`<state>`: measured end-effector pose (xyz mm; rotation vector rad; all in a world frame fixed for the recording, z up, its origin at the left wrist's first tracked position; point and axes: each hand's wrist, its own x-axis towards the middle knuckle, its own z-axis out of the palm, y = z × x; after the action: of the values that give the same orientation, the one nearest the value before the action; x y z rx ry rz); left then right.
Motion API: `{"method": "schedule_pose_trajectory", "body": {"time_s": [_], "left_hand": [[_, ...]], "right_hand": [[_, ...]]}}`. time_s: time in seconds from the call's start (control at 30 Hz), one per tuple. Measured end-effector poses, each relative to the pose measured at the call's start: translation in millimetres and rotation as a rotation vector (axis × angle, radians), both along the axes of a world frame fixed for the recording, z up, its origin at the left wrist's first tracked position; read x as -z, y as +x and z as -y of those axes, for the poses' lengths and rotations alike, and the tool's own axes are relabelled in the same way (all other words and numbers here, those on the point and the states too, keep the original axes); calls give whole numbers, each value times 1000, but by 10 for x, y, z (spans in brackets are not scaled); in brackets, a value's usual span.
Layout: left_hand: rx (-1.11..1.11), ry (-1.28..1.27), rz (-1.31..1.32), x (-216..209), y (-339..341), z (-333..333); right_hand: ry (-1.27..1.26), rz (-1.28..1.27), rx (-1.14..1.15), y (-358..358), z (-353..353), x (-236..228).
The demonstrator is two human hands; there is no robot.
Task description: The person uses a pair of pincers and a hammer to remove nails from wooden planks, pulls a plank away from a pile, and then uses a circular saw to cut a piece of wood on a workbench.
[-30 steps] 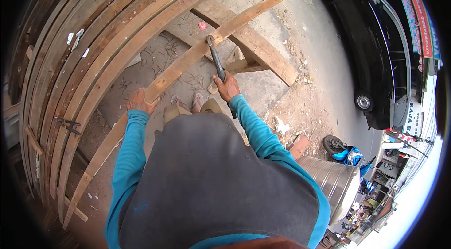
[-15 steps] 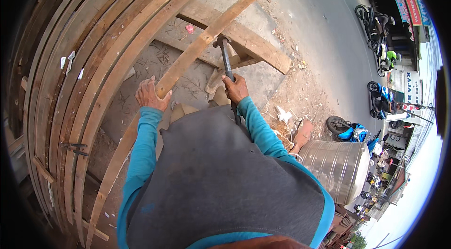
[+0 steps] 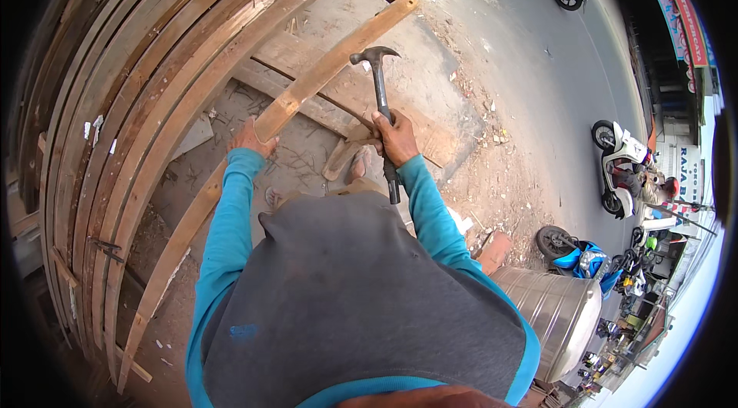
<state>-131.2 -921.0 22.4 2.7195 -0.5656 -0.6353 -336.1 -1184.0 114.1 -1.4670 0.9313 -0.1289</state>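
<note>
Head view: I see the right hand (image 3: 397, 137) closed round the hammer (image 3: 380, 87); left hand (image 3: 252, 140) grips the board's (image 3: 332, 66) near end, its length slanting rightward beyond these fingers.

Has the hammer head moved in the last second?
Yes, rightward: a second ago the hammer head overlapped the wooden strip; now it shows mainly to its right.

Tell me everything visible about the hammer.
The hammer has a dark, metal-looking head and a slim dark handle, blacker toward its butt. The right hand grips it around mid-handle. Its head points away from the person, striking face left, curved claw right. In the picture the head sits just right of the wooden strip, with a visible gap.
</note>
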Motion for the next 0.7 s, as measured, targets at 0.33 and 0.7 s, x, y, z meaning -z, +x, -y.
{"method": "schedule_pose_trajectory", "body": {"time_s": [0.33,0.7], "left_hand": [[-109,283,44,-63,-12,244],[-88,308,52,-27,-73,251]], "right_hand": [[328,89,11,213,1299,505],[168,250,434,198,2145,482]]}}
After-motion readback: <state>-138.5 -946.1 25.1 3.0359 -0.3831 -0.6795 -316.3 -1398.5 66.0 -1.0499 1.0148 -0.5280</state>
